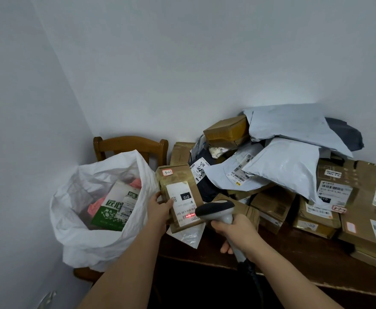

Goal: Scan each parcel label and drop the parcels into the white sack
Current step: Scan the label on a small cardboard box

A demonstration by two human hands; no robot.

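**Label under the beam, sack waiting just left**

Your left hand (159,209) grips the small brown parcel (179,197) by its edge, just right of the white sack (89,237), tilting the label (182,204) toward you so the red scan line lands on it. Your right hand (233,233) is clenched round the scanner (218,211), aimed close; whether the beam crosses the barcode is hard to judge. Unscanned parcels (282,170) stay heaped further right of the sack

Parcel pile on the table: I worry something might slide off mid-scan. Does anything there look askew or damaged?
Yes. A small taped box sits tilted atop the heap, propped against grey mailer bags that slump over the cartons. Beside it, crumpled white material shows among the parcels; whether it comes from a torn package is unclear. No parcel visibly overhangs the table edge.
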